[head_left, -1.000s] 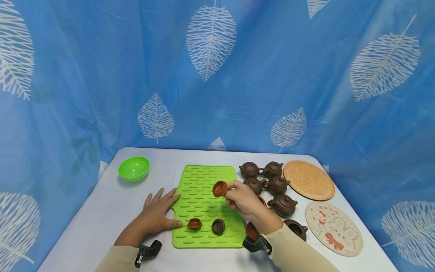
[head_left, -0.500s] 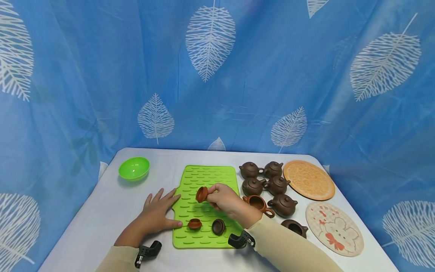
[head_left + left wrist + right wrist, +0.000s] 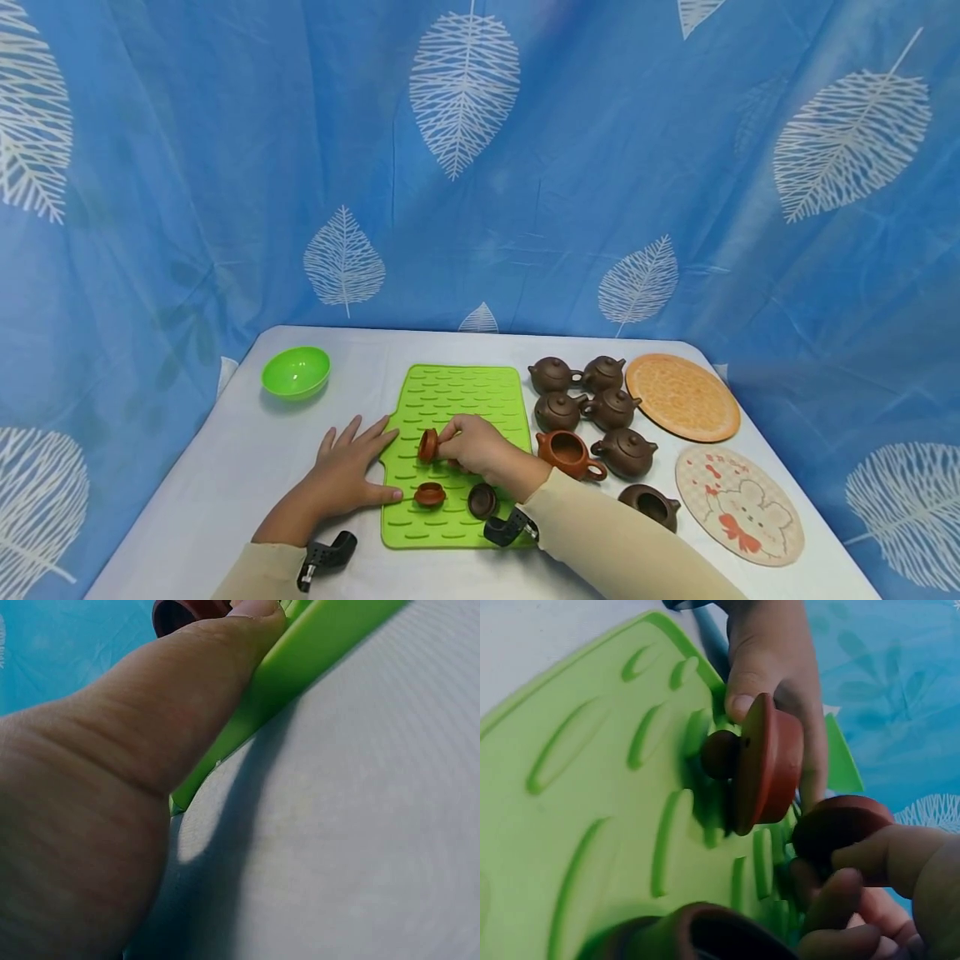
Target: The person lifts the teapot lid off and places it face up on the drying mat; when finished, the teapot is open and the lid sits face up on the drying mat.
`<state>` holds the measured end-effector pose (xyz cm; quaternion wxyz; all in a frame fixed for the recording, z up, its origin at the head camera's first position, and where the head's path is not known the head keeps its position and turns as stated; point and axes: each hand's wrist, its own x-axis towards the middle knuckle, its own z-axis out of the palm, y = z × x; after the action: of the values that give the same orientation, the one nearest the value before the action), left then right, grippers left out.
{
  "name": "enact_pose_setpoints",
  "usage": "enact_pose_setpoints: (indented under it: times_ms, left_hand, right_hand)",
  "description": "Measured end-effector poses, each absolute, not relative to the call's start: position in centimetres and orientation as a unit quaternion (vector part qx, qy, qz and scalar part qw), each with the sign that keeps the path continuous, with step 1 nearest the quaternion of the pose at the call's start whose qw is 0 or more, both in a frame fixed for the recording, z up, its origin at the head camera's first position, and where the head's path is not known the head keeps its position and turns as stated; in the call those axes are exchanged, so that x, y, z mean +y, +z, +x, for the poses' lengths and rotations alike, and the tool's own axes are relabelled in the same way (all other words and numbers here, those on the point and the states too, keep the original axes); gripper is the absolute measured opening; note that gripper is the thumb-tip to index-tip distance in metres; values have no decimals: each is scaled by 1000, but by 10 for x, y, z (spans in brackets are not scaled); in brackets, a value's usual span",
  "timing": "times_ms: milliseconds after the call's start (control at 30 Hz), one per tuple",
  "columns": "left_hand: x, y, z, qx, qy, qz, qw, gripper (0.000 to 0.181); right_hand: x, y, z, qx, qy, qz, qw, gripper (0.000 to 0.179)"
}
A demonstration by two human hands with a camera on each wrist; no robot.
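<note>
My right hand pinches a reddish-brown teapot lid by its knob, low over the light-green mat. In the right wrist view this held lid is tilted, fingertips at its knob side. Just in front of it on the mat lies a second reddish lid, knob down. To its right rests a dark brown lid, hollow side showing. My left hand lies spread at the mat's left edge, thumb on the mat beside the second lid; the left wrist view shows that thumb large.
Right of the mat stand a lidless reddish teapot, a lidless dark teapot and several lidded dark teapots. Two round mats, one orange and one with a rabbit, lie farther right. A green bowl stands at the back left.
My right hand has carried the reddish lid left and down toward the mat, uncovering the lidless reddish teapot behind the forearm. My left hand has stayed in place.
</note>
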<state>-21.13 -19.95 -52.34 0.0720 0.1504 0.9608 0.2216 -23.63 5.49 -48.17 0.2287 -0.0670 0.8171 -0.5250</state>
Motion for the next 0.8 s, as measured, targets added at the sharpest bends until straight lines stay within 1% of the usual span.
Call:
enact_pose_setpoints:
  times_ms: [100, 300, 567, 800]
  left_hand:
    - [-200, -523, -212, 960, 223, 150, 73, 110]
    - [-200, -522, -211, 960, 226, 150, 73, 110]
    - [-200, -521, -211, 960, 228, 151, 66, 109]
    - [-199, -521, -210, 959, 231, 150, 72, 109]
  right_hand:
    - [55, -479, -236, 831, -504, -79, 223, 8]
    - [54, -475, -232, 852, -470, -102, 204, 16]
    - [51, -475, -234, 894, -385, -128, 188, 32]
    - [50, -475, -234, 910, -348, -131, 185, 33]
